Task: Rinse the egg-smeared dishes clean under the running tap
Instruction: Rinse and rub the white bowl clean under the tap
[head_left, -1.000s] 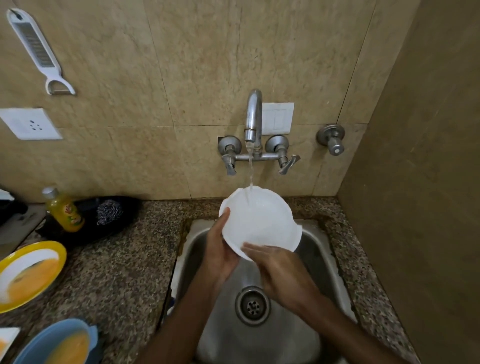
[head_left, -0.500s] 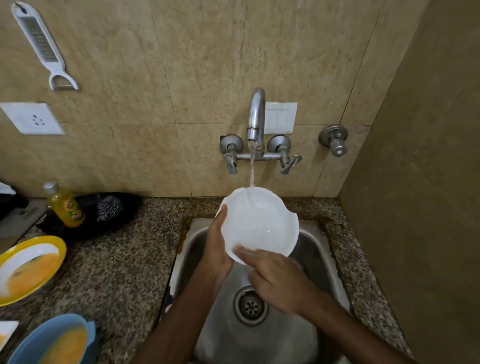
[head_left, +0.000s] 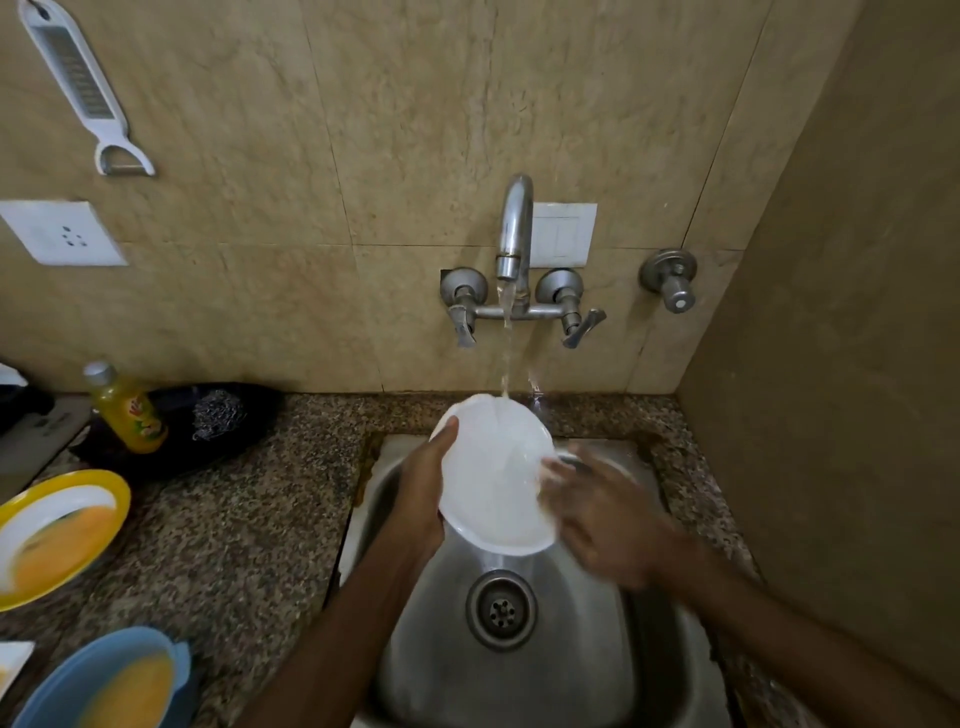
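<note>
- A white bowl (head_left: 493, 483) is held tilted over the sink (head_left: 571, 675), under the tap (head_left: 515, 228).
- Water (head_left: 506, 343) is seen falling from the tap onto the top of the bowl's inside.
- The bowl's left edge is gripped by the left hand (head_left: 423, 493), with the thumb curled over the rim.
- The right hand (head_left: 602, 525) is blurred; its fingers are laid at the bowl's right edge, but whether the bowl is gripped by it cannot be told.
- A yellow plate (head_left: 72, 480) and a blue bowl (head_left: 78, 660), both smeared with orange egg, are set on the counter (head_left: 234, 519) well to the left of the sink.
</note>
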